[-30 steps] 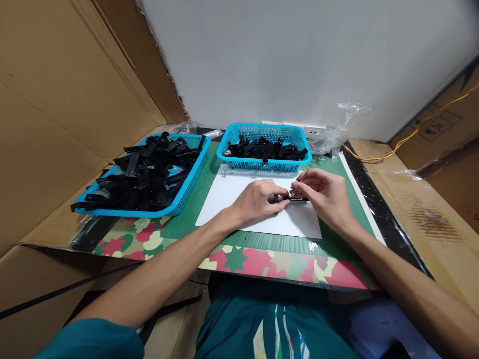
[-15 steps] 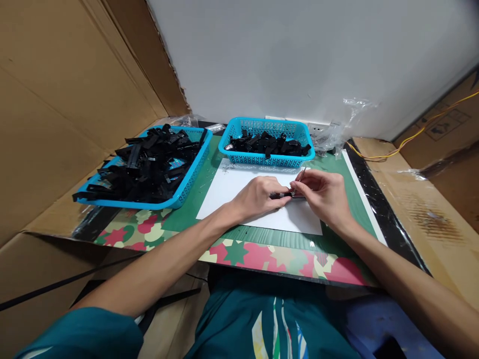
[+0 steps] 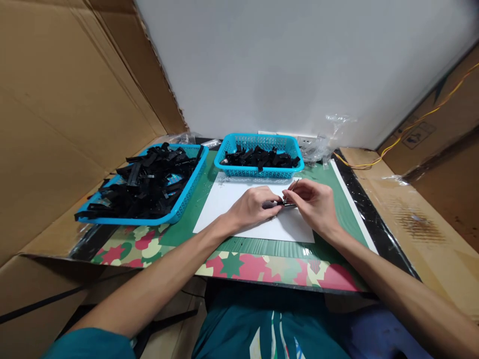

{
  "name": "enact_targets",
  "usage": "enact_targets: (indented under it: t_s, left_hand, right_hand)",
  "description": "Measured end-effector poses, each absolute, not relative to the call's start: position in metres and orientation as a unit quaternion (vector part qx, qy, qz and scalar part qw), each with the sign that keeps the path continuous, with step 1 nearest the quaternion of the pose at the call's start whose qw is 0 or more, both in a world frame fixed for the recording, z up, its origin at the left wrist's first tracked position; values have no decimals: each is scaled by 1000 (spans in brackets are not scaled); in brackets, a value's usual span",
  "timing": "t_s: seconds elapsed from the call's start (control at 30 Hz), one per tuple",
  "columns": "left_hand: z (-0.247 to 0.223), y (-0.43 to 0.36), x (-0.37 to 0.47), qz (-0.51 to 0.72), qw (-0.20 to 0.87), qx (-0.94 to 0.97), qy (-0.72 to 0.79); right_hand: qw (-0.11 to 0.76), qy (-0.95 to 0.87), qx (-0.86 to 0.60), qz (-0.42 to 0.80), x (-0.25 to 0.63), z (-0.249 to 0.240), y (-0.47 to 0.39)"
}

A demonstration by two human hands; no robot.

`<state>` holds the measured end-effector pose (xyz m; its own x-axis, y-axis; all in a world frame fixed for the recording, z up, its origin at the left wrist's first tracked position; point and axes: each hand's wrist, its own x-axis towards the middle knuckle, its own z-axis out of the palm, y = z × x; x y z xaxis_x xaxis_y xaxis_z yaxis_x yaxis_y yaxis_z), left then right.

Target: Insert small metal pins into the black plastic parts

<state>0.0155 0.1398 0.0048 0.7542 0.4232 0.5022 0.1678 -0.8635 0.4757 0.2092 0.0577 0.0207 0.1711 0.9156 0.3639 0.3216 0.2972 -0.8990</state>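
Observation:
Over a white sheet (image 3: pixel 220 204) on the green mat, my left hand (image 3: pixel 256 205) pinches a small black part (image 3: pixel 272 204) between thumb and fingers. My right hand (image 3: pixel 312 203) is closed on a thin metal tool (image 3: pixel 295 185), perhaps tweezers, whose upper end sticks up past the fingers. Its fingertips meet the right end of the black part, and the exact contact is too small to make out. Tiny dark bits (image 3: pixel 223 180) lie at the sheet's upper left.
A large blue basket (image 3: pixel 179 212) heaped with black parts stands at the left. Behind the sheet is a smaller blue basket (image 3: pixel 262 172) with more black parts. Clear plastic (image 3: pixel 316 149), a power strip and yellow wires (image 3: pixel 391 144) are farther back right. Cardboard stands on both sides.
The camera view has shifted, so the baskets and mat appear lower. My hands keep hold of the black part and tool; more of the black part shows between them.

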Motion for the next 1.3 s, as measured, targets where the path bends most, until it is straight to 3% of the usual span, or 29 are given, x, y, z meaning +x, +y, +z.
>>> enact_targets:
  t_s: [0.2, 0.27, 0.37, 0.47, 0.67, 0.83, 0.97, 1.17, 1.3]
  left_hand:
    - [23, 142, 13, 446, 149, 870, 147]
    - [38, 150, 17, 480, 108, 850, 187]
    - [63, 172, 28, 482, 45, 828, 284]
    - [83, 199, 46, 423, 10, 835, 352]
    - [89, 229, 80, 280, -29, 890, 359]
    - [94, 229, 67, 279, -14, 889, 364]
    - [118, 236, 9, 281, -30, 846, 452]
    - [154, 250, -120, 132, -105, 745, 646]
    - [146, 246, -171, 8, -92, 734, 673]
  right_hand:
    - [682, -501, -509, 158, 239, 32, 67]
    - [664, -499, -540, 136, 257, 32, 73]
    - [530, -555, -626, 139, 280, 27, 81]
    - [381, -624, -659, 175, 292, 23, 87]
    - [292, -685, -614, 261, 302, 19, 86]
    - [271, -697, -595, 294, 311, 14, 88]
    - [268, -708, -585, 292, 310, 9, 88]
    - [252, -779, -539, 196, 309, 4, 84]
    - [281, -771, -548, 158, 309, 7, 83]
